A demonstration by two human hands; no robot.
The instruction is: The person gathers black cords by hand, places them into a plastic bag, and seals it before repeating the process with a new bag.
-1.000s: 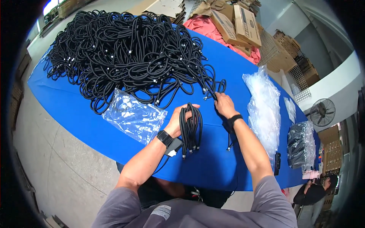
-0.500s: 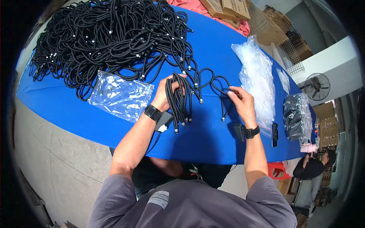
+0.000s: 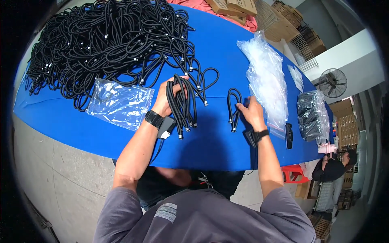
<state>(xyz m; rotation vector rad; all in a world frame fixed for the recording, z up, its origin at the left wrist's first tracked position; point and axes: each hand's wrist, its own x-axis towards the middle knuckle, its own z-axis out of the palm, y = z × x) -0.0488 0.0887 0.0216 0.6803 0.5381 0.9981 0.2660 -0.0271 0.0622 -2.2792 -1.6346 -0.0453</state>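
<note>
My left hand [image 3: 164, 99] is closed round a bunch of black cords [image 3: 182, 101] folded into loops, their metal-tipped ends hanging toward me. To the right, a single folded black cord [image 3: 231, 107] with metal ends lies apart on the blue cloth. Beside it is my right hand [image 3: 254, 112], with thumb and fingers apart and the thumb tip close to the cord; whether they touch is hard to see. A large tangled heap of the same black cords [image 3: 109, 44] covers the far left, with a few loops trailing toward my left hand.
A clear plastic bag [image 3: 119, 104] lies left of my left hand on the blue table [image 3: 81, 125]. Clear bags [image 3: 265, 77] are piled at the right, beside a small black object [image 3: 289, 135] and a bagged black bundle [image 3: 310, 115]. A person [image 3: 330, 169] is at far right.
The loop that my right hand pinched has been drawn clear of the trailing cords and now lies folded beside the hand, whose fingers have parted. My left hand still grips its bunch.
</note>
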